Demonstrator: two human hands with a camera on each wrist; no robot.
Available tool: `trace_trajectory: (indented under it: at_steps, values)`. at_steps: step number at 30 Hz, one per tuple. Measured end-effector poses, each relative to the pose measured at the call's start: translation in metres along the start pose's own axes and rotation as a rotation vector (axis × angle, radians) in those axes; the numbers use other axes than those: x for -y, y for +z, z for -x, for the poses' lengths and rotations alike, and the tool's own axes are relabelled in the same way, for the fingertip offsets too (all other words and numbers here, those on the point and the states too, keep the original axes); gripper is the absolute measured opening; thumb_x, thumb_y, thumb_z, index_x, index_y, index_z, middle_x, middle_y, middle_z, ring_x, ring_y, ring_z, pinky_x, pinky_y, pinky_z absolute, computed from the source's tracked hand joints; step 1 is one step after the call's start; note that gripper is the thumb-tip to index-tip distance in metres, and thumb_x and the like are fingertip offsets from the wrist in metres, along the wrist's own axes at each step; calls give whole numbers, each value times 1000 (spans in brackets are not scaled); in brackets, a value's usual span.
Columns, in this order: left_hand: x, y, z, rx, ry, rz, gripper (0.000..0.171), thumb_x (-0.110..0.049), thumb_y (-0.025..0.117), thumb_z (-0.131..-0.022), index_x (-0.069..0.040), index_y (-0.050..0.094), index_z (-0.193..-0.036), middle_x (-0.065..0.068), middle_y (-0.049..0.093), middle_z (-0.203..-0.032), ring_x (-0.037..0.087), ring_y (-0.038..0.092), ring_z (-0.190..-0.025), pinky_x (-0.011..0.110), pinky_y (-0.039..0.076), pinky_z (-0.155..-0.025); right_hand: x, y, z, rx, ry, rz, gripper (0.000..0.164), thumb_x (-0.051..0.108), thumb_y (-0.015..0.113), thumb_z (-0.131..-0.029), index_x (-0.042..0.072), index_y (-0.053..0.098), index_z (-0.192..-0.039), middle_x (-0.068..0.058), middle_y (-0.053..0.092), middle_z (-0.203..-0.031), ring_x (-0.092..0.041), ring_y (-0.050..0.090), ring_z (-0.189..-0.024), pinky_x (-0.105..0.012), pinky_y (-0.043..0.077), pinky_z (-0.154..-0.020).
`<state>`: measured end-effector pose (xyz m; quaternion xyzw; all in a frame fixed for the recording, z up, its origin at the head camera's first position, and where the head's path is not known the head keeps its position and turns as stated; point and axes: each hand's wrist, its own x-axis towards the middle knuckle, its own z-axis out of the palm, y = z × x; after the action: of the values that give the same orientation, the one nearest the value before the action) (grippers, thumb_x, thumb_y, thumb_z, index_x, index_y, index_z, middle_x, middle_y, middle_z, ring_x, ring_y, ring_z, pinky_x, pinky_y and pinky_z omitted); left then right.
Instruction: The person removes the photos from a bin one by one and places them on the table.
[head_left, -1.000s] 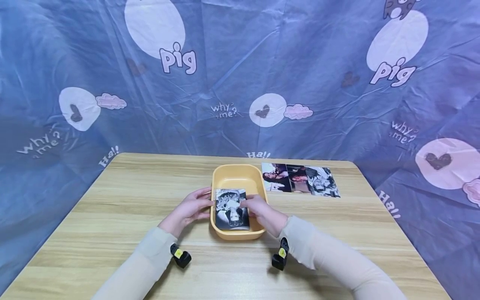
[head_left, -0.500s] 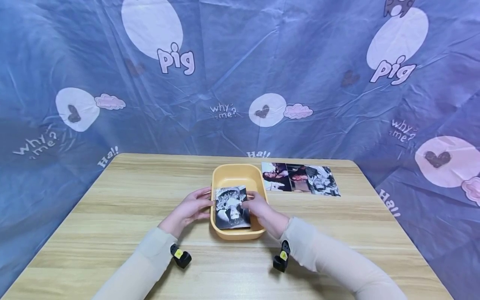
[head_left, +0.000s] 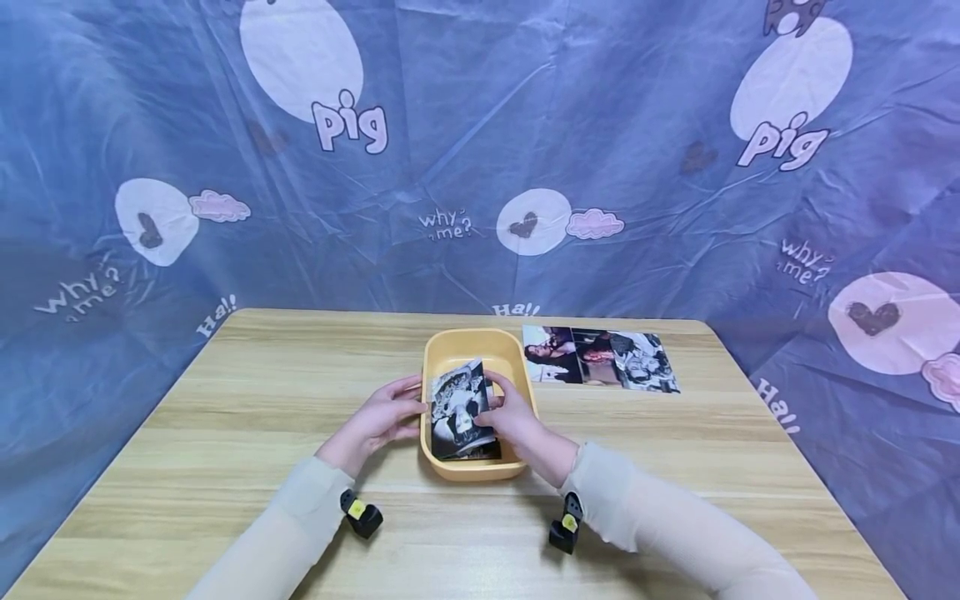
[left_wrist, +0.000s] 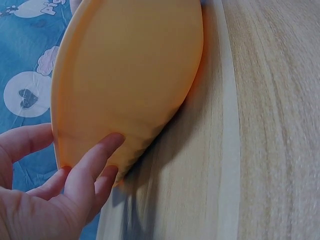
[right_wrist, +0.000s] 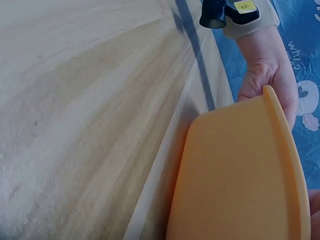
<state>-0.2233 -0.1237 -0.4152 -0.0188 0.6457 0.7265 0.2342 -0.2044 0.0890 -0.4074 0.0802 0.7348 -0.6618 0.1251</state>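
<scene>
A yellow plastic basin (head_left: 476, 340) stands on the wooden table. Inside it, a black-and-white photo (head_left: 452, 410) is tilted, its right edge raised, over at least one other photo (head_left: 491, 451) that is mostly covered. My right hand (head_left: 516, 421) reaches over the basin's right rim and pinches the upper photo by its right edge, thumb on top. My left hand (head_left: 386, 414) holds the basin's left side; in the left wrist view its fingers (left_wrist: 92, 160) rest against the outer wall. The right wrist view shows the basin's outer wall (right_wrist: 237, 175), while the photos are hidden there.
Behind and right of the basin, three photos lie in a row: a colour one (head_left: 551, 357), a dark reddish one (head_left: 597, 360) and a black-and-white one (head_left: 645, 363). A blue printed cloth (head_left: 450, 275) hangs behind the table (head_left: 300, 358).
My right hand has drawn the top photo's right side up and leftward, so it now tilts and bares part of the one below. The left hand and the basin stay put.
</scene>
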Motion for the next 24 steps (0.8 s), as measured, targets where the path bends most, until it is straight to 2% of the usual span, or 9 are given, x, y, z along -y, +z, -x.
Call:
trace_trajectory:
  at_steps: [5,8,11,15,16,22,24]
  values:
    - [2,-2,0,-7,1,4,69,7,54,-87,0,24,-150,26,26,-154,43,47,-130,43,60,-87,8,-9,-3,-61,-51,21,67,-19,60,-73,2,49,-136,-17,63,-96,-17,63,-73,-25,60,-62]
    - [3,-2,0,-16,0,10,69,7,54,-87,0,26,-150,26,28,-154,43,47,-130,42,60,-87,15,-20,-7,-115,-75,28,60,-18,61,-74,-1,55,-130,-21,65,-103,-17,63,-75,-26,61,-67]
    - [3,-2,0,-17,-2,14,70,7,55,-87,0,26,-150,25,28,-154,44,45,-130,43,59,-88,23,-35,-9,-150,-75,8,57,-17,62,-74,-1,56,-129,-15,65,-99,-12,60,-75,-20,58,-65]
    - [2,-2,0,-13,-1,6,70,6,55,-87,0,25,-150,26,27,-154,45,45,-131,46,58,-90,31,-61,-8,-143,-61,-62,56,-14,61,-79,-3,51,-133,-5,64,-95,-6,59,-72,-15,56,-60]
    - [2,-2,0,-17,-9,7,71,6,55,-86,-1,26,-150,24,29,-154,43,48,-129,45,58,-91,33,-68,-8,-138,-56,-88,57,-14,60,-80,-3,49,-135,-4,64,-95,-5,60,-71,-16,57,-61]
    - [0,-2,2,1,-2,-1,70,6,55,-87,-1,25,-151,24,28,-155,42,50,-127,46,57,-93,43,-122,-7,-165,-32,-225,60,-10,59,-85,-3,40,-141,9,65,-86,-3,63,-71,-16,58,-63]
    - [0,-2,2,2,6,-1,70,6,54,-88,0,25,-150,25,27,-155,43,48,-129,47,57,-92,44,-144,-7,-163,-37,-279,54,-10,57,-86,-2,43,-137,11,65,-81,-4,63,-70,-17,58,-61]
